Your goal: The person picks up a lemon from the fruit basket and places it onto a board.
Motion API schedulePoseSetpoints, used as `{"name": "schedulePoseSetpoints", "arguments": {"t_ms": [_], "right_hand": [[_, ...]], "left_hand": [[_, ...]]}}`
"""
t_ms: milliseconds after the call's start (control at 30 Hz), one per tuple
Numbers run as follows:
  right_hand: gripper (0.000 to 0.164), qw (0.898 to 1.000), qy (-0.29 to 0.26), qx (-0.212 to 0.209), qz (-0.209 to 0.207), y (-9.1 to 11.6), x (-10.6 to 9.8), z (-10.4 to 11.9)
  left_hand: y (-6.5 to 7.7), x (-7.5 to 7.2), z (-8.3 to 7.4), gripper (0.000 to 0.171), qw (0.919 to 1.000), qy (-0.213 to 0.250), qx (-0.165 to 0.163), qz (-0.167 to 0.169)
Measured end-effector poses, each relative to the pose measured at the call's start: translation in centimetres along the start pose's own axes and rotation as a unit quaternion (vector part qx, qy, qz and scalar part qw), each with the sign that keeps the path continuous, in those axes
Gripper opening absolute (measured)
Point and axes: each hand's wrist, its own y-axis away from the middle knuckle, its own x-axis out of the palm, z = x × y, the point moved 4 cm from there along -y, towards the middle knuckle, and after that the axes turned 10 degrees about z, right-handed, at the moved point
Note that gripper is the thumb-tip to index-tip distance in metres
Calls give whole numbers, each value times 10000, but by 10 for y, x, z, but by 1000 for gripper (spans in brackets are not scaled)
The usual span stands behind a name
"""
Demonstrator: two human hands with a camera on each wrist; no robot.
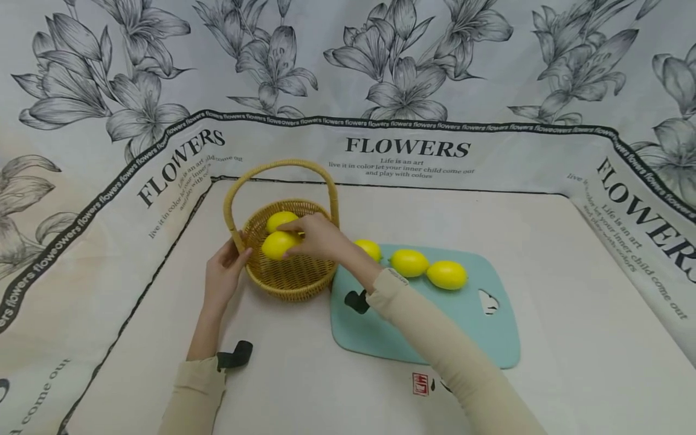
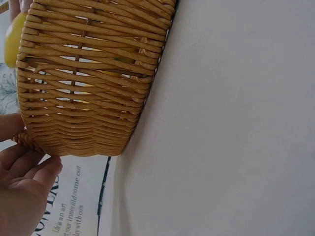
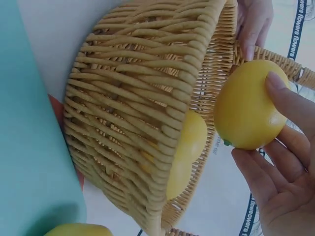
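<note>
A yellow lemon (image 1: 278, 246) is held over the wicker basket (image 1: 290, 295) between the thumb and fingers of my right hand (image 1: 322, 237). In the right wrist view, that lemon (image 3: 251, 105) is pinched above the basket's rim, its green tip facing down. Further lemons (image 3: 194, 135) lie inside the basket, partly hidden by its wall. My left hand (image 1: 223, 272) grips the basket at its left side, where the arched handle meets the rim. The left wrist view shows the thumb and fingers of that hand (image 2: 24, 184) around the handle's base.
Right of the basket lies a teal cutting board (image 1: 424, 332) with a cutout at its right end. Three lemons (image 1: 409, 263) sit in a row along its far edge, the leftmost partly behind my right forearm. A flower-printed cloth (image 1: 408, 145) rises behind and beside the white table surface.
</note>
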Motion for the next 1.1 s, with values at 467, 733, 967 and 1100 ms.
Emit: {"name": "schedulePoseSetpoints", "arguments": {"t_ms": [467,733,967,1100], "right_hand": [[56,9998,-50,-156,-128,23,-8,7],[58,9991,-150,-263,-291,38,-12,12],[58,9987,-258,-231,-382,49,-13,8],[58,9980,-411,-226,-421,56,-14,6]], "left_hand": [[-8,-4,34,54,10000,-6,3,-38],[-8,-3,33,55,9999,-149,-17,-39],[-7,-3,33,56,10000,-64,0,-24],[-8,-3,33,54,9999,-98,44,-38]]}}
